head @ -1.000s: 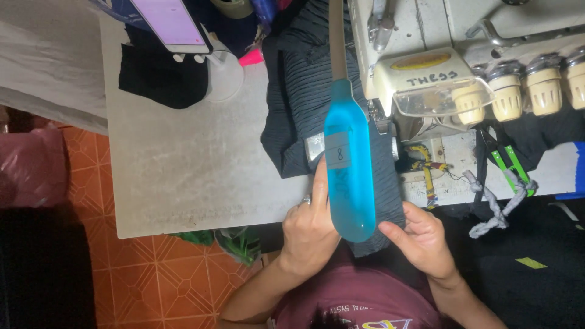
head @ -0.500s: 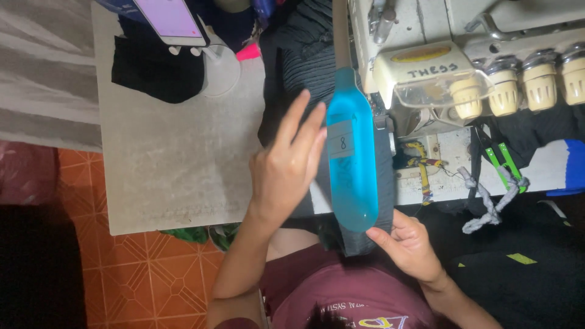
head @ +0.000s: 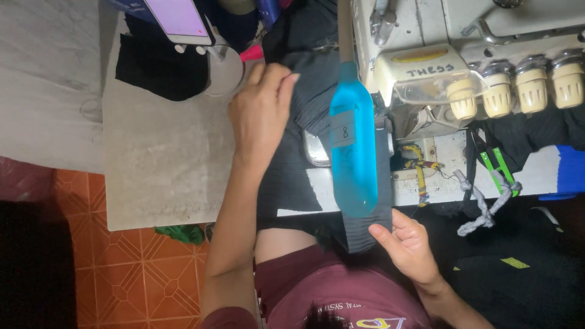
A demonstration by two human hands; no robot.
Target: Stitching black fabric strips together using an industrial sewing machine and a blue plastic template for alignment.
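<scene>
The left hand (head: 262, 106) is stretched well forward on a long, nearly straight bare forearm that runs up from the lower middle of the view. Its back faces the camera, the wrist is level, and the fingers are curled down and bunched together at the far end, knuckles raised, the thumb tucked along the side. The right hand (head: 409, 247) stays close to the body, low and to the right, on a short, bent forearm that enters from the bottom right corner. Its palm is turned partly up, the fingers loosely curved, thumb and forefinger pinched together at the tips.
</scene>
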